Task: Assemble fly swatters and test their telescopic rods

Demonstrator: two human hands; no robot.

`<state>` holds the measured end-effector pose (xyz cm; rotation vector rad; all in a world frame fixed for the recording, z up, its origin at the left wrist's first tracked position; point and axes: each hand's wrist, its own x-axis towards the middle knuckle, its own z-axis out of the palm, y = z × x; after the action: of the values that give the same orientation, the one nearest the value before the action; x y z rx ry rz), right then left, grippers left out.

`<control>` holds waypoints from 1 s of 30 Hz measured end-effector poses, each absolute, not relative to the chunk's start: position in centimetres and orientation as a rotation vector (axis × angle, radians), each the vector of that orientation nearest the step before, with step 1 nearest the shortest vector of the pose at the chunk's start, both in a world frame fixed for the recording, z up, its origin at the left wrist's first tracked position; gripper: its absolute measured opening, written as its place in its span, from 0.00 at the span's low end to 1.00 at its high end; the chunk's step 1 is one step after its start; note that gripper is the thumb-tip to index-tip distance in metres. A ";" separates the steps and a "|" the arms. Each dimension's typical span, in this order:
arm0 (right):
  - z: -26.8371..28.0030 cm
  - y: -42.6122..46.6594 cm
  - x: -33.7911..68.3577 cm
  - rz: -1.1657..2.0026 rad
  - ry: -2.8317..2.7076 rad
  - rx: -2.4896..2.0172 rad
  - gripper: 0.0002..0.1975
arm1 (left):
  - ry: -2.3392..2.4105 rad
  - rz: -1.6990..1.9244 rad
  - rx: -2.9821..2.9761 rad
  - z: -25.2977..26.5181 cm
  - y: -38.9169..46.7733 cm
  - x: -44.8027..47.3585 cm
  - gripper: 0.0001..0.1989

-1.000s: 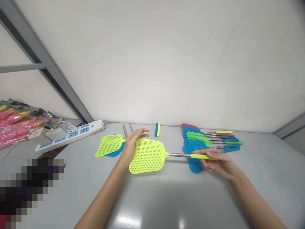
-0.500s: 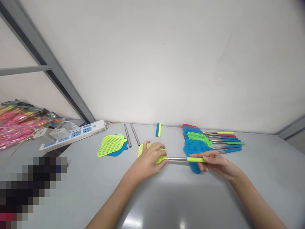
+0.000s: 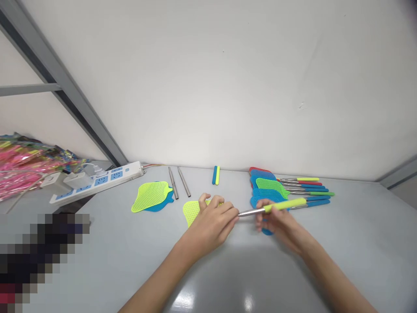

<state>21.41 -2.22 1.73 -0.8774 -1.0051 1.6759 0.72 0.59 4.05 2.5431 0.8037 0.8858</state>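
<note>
Between my two hands is a yellow fly swatter (image 3: 190, 211) with a metal rod and a yellow grip. My left hand (image 3: 213, 221) pinches it where the mesh head meets the rod, covering part of the head. The fingers of my right hand (image 3: 280, 219) close around the rod and the near part of the grip, whose far end tilts up to the right. Just behind my right hand lies a pile of swatters with blue, green and red heads (image 3: 269, 189). Loose yellow and blue swatter heads (image 3: 151, 195) lie overlapped on the left.
Two metal rods (image 3: 183, 181) lie behind the loose heads. A blue and a yellow grip (image 3: 217, 175) rest side by side near the wall. On the left are a white power strip (image 3: 107, 180) with plugs and a heap of plastic-wrapped pink items (image 3: 29, 165).
The grip end of the swatter has risen and tilted upward. My right hand has shifted slightly left along it towards the rod, and my left hand has moved a little right.
</note>
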 end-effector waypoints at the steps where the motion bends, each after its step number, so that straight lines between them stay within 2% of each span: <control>1: 1.4 -2.5 20.3 1.688 -1.019 -0.879 0.10 | 0.788 0.851 2.583 4.0 0.4 0.9 0.09; 5: 0.0 -3.5 17.1 1.735 -1.027 -0.929 0.13 | 0.751 0.642 2.742 3.6 -0.6 1.5 0.10; 10: -0.7 -3.8 16.5 1.773 -1.041 -0.998 0.17 | 0.728 0.796 2.737 3.2 -0.8 1.6 0.08; 15: -0.8 -3.6 16.7 1.784 -1.045 -1.079 0.19 | 0.748 0.752 2.728 3.1 -0.6 1.4 0.09; 24: -1.5 -3.5 16.1 1.790 -0.932 -1.033 0.15 | 0.834 0.485 2.662 3.8 -0.7 1.3 0.09; 30: -1.6 -3.2 16.2 1.685 -1.007 -1.079 0.17 | 0.841 0.461 2.674 4.0 -0.5 1.4 0.10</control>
<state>16.23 -3.15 -1.55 -1.0793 -1.0070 1.6851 1.39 -0.48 3.95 2.6743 0.8409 0.4609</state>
